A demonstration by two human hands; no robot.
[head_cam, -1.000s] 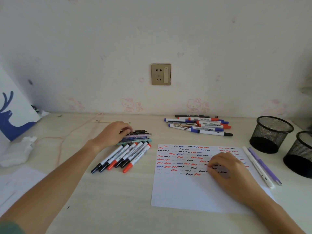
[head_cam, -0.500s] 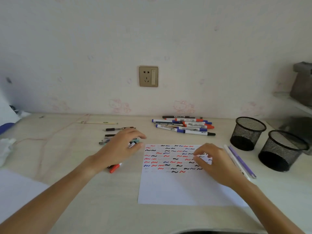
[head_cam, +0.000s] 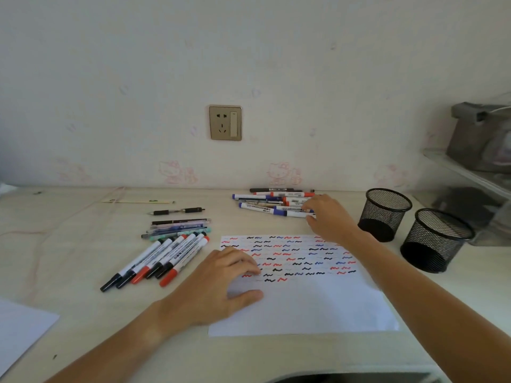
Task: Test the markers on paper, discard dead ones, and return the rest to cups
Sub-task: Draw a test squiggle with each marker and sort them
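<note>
A marker [head_cam: 276,212] in the far pile is being closed on by the right hand [head_cam: 329,217], though a firm grip cannot be told. The paper [head_cam: 304,305] is pinned under the left hand [head_cam: 221,286], spread flat and empty. Lifting and uncapping seem called for next.

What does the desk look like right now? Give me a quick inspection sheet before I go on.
Surface: pale wooden desk, against a wall.
Job's things: test paper with red, blue and black squiggles on its upper half; six markers in a row left of it; far marker pile by the wall; two black mesh cups at right, nothing seen sticking out of them.
Clutter: thin pens above the row; one loose pen; white sheet at lower left.
Hands: left hand flat on the paper's left edge; right hand on the far marker pile, grip hidden.
Cables: thin pinkish cord at left.
Surroundings: wall socket; shelf at right.
</note>
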